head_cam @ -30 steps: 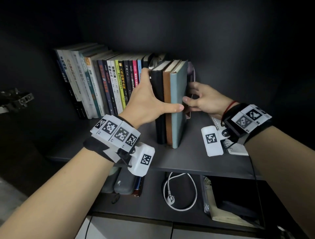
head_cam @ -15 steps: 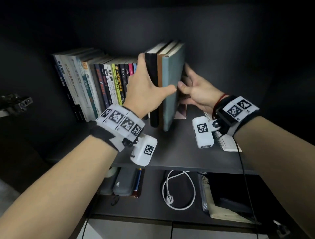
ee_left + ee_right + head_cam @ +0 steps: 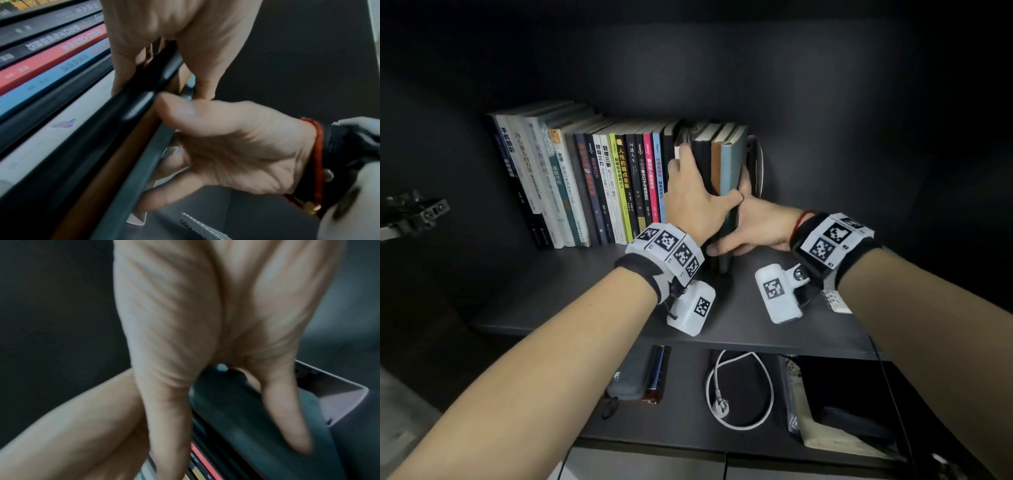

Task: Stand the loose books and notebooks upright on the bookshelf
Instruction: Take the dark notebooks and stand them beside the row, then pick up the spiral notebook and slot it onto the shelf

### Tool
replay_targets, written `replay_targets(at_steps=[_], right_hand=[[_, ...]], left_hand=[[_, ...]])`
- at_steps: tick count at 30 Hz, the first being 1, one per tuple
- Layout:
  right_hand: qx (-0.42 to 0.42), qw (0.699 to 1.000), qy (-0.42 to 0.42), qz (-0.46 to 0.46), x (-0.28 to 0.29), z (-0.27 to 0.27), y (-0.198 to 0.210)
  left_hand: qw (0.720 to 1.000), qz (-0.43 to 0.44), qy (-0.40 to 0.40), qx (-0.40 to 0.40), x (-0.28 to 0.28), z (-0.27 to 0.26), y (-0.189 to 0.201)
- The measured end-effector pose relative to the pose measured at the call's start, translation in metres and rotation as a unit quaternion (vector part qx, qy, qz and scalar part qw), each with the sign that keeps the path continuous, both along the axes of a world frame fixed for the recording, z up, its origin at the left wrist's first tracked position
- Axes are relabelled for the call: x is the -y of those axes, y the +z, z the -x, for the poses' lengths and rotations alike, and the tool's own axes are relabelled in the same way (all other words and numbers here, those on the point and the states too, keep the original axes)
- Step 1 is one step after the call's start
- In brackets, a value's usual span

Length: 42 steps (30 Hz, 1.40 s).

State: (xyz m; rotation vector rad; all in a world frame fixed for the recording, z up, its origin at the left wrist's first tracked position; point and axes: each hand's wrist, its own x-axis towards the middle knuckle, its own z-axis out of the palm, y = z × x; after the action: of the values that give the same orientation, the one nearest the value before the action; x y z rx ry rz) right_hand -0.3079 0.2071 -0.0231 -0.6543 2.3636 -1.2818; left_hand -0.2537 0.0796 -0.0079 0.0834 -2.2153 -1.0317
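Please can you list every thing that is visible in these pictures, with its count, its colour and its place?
bookshelf: one, dark grey, two boards visible
row of books: more than ten, mixed spines, upright on upper board, left
notebooks: three, black, brown, teal, upright at row's right end
spiral notebook: one, white, flat on upper board, right
cable: one, white, coiled on lower board
case: one, grey, lower board
left hand: grips notebooks
right hand: holds notebooks from right
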Motion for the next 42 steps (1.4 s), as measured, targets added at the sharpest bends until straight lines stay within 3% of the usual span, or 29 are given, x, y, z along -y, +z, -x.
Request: replay_targets(at_steps=[3, 9, 17, 23, 27, 31, 35, 38, 42], right_hand=[[-0.061, 0.997, -0.043, 0.001, 0.005, 0.006, -0.01], [-0.051, 0.997, -0.036, 0.053, -0.002, 0.031, -0.009], [-0.139, 0.986, -0.092, -0.021, 0.013, 0.052, -0.007], [-0.174, 0.967, -0.17, -0.074, 0.028, 0.048, 0.0], [-0.183, 0.961, -0.178, -0.109, 0.029, 0.045, 0.0], [-0.182, 0.949, -0.145, -0.211, 0.025, 0.032, 0.012], [-0.055, 0.958, -0.024, -0.282, -0.006, 0.025, 0.028], [-0.025, 0.967, -0.026, -0.252, -0.042, 0.018, 0.043], [-0.044, 0.943, -0.111, -0.311, -0.107, 0.02, 0.054]], left_hand=[[1.0, 0.009, -0.008, 0.002, 0.0, 0.001, 0.001], [0.997, 0.043, -0.066, 0.025, 0.024, 0.008, 0.009], [0.999, 0.041, 0.002, 0.029, 0.038, 0.025, 0.009], [0.983, 0.129, 0.072, 0.106, 0.037, 0.041, 0.019], [0.978, 0.142, 0.076, 0.131, 0.037, 0.04, 0.021], [0.981, 0.138, 0.067, 0.118, 0.036, 0.033, 0.02], [0.99, 0.09, 0.027, 0.105, 0.028, 0.025, 0.011], [0.987, -0.016, -0.065, 0.144, -0.003, 0.024, 0.004], [0.906, -0.121, -0.211, 0.346, -0.057, 0.022, -0.008]])
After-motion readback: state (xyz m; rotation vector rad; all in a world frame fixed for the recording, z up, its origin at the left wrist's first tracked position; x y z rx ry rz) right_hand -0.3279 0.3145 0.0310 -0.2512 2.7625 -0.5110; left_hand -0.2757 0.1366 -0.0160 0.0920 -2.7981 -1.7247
